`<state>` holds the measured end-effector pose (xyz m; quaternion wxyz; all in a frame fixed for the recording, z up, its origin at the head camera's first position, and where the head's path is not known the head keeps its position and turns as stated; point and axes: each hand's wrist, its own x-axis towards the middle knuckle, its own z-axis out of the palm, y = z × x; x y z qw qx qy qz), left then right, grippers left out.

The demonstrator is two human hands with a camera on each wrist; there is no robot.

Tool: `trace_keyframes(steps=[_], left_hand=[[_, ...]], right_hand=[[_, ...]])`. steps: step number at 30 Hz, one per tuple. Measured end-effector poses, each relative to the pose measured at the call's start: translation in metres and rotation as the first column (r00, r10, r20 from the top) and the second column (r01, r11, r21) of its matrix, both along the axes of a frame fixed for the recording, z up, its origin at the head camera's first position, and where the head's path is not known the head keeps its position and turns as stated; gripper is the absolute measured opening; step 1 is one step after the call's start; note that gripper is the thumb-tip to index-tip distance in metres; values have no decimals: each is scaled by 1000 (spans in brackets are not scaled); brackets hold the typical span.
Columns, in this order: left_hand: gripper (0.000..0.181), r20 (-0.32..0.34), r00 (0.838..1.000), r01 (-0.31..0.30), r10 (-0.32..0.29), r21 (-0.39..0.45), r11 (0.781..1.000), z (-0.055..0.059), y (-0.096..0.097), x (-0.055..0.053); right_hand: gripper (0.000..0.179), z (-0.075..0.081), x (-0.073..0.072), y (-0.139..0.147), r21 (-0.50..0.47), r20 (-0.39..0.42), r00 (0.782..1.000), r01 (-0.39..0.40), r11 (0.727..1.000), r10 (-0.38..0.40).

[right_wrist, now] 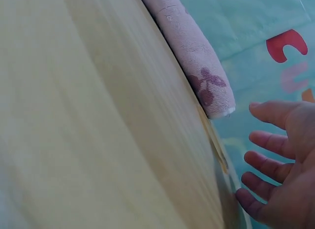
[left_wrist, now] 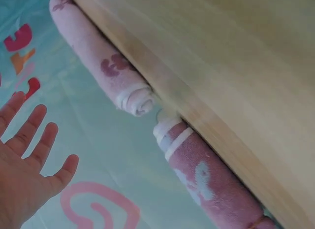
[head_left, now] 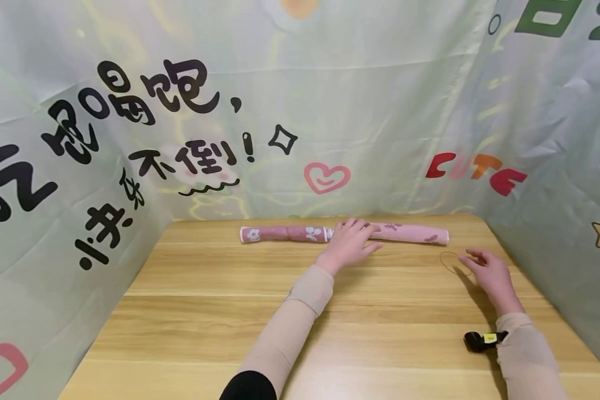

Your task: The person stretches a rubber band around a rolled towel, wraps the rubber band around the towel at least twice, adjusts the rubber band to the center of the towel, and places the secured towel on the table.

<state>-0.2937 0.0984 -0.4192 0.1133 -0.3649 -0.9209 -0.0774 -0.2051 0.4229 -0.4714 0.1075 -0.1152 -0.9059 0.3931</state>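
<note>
Two rolled towels lie end to end along the table's back edge. The left one is a dark pink towel [head_left: 300, 233] with pale flowers, and a thin band [left_wrist: 258, 221] circles it. To its right is a light pink towel [head_left: 415, 233] with darker prints. My left hand [head_left: 350, 241] reaches over the place where their ends meet, fingers extended and nothing held. Near the light towel's right end is my right hand [head_left: 490, 275], its fingers spread in the right wrist view. A thin rubber band [head_left: 449, 263] forms a loop right at those fingertips.
The wooden table [head_left: 205, 316] is enclosed at the back and sides by a printed fabric backdrop [head_left: 380, 111]. A black device [head_left: 480, 341] with a yellow label is strapped at the right wrist.
</note>
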Motion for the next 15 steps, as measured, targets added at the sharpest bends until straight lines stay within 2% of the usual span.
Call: trace_keyframes(steps=[7, 15], left_hand=[[47, -33, 999, 3, -7, -129, 992, -7, 20, -15], [48, -36, 999, -38, 32, -197, 980, -22, 31, -31]], right_hand=[[63, -10, 3, 7, -42, 56, 998, 33, 999, -30], [64, -17, 1, 11, -90, 71, 996, 61, 994, -55]])
